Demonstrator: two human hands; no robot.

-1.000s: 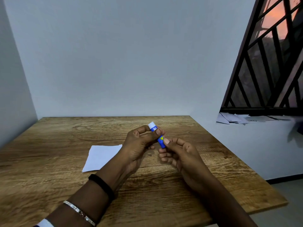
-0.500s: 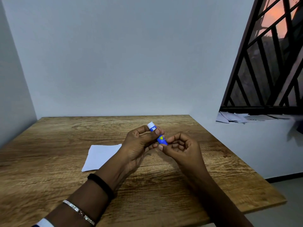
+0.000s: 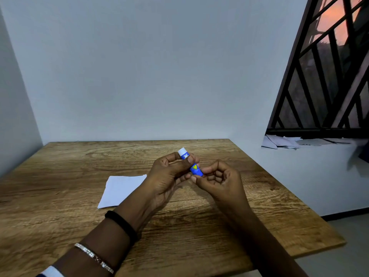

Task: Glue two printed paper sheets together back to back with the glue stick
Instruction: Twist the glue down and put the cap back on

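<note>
Two hands hold the glue stick [image 3: 193,167] above the tabletop [image 3: 60,216]: left hand [image 3: 168,177] grips the upper barrel, right hand [image 3: 220,181] pinches the lower blue end. Axis tilted, white end up and away. Paper [image 3: 121,188] lies flat leftward, nearest the left hand.

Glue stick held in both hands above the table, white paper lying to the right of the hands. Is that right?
No. The head view shows the white paper lying to the left of the hands, not the right. The glue stick is indeed held in the left hand and right hand above the table.
</note>
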